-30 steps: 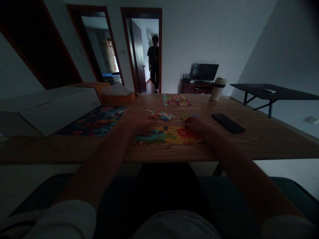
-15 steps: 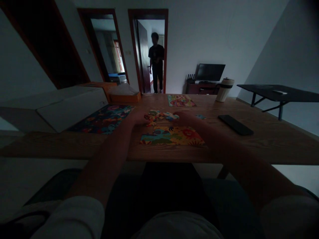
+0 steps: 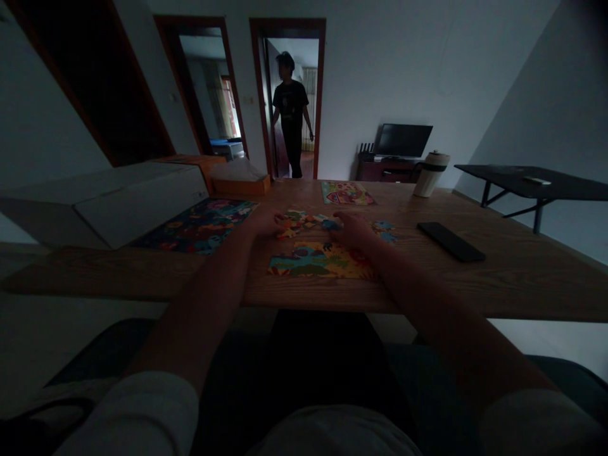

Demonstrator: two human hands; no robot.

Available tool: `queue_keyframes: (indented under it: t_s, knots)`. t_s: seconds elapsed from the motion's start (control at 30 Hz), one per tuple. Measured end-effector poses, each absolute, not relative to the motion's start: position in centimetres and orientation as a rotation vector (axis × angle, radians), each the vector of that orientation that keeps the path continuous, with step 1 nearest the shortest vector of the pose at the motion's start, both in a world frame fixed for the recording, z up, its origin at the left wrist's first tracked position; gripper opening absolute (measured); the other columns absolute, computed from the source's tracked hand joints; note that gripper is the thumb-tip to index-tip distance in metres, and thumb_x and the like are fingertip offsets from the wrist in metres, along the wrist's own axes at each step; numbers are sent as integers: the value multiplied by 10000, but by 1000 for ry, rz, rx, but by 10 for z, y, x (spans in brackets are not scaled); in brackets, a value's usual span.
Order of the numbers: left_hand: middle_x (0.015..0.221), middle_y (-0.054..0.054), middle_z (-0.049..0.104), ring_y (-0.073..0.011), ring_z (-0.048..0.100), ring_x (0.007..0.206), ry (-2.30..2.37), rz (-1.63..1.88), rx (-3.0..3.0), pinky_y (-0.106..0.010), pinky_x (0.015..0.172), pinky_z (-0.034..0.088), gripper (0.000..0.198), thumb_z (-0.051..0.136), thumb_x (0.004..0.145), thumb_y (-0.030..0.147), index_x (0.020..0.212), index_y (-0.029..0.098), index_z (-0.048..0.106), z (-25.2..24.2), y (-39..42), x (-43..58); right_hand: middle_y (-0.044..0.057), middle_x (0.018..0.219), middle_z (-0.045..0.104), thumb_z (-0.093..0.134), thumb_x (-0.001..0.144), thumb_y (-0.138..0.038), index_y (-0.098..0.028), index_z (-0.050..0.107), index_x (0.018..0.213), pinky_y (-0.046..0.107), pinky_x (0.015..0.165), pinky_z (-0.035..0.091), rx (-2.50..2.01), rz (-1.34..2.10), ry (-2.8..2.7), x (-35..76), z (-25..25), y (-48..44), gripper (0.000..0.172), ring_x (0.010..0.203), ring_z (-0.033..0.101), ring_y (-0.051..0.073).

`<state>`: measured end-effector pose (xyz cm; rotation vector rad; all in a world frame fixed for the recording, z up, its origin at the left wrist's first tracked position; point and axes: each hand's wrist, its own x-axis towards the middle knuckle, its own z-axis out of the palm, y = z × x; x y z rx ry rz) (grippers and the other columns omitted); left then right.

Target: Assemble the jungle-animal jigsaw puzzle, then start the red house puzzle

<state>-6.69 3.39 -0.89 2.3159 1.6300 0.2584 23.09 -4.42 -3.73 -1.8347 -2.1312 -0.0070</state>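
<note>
A: Blue piece (image 3: 329,225)?
B: Just left of the right hand (image 3: 354,230), at its fingertips, beyond the joined puzzle (image 3: 308,262); grip unclear (dim light), long axis too.
A: Left hand (image 3: 268,223)?
B: Farther off, fingers curled beside loose pieces (image 3: 288,234); can't tell whether holding.

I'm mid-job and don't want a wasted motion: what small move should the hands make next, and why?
Probably draw the blue piece toward the puzzle with the right hand and try it there: the piece sits at that hand's fingertips, though whether it is gripped is unclear, and the puzzle lies just nearer the body. The left hand is near other loose pieces.
</note>
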Motion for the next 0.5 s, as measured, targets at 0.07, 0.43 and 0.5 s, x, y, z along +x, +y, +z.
queue_keyframes:
  t_s: [0.07,0.43,0.5]
  knots:
    - [1102,-93,781,-244,729,946,1621,296,2332,-300,799,522,505,755,846,303,1340,196,736,-6,33,-67,193,1420,684,694,954,-411,-201,593,1490,481,1116,466,-1797,-9,-2158,231,-39,-43,584,1319,634,370]
    - [1020,-83,762,-228,704,885,1559,504,2302,-290,760,530,436,735,853,290,1275,179,750,-3,32,-70,165,1457,653,718,926,-319,-226,597,1484,416,1075,507,-1755,91,-2161,230,-38,-43,579,1286,658,334]
    - [1034,-85,768,-228,708,909,1518,538,2303,-292,779,533,400,737,852,271,1240,176,757,-4,34,-68,142,1487,624,711,928,-271,-237,629,1447,371,1086,501,-1685,95,-2184,228,-36,-46,527,1286,655,299]
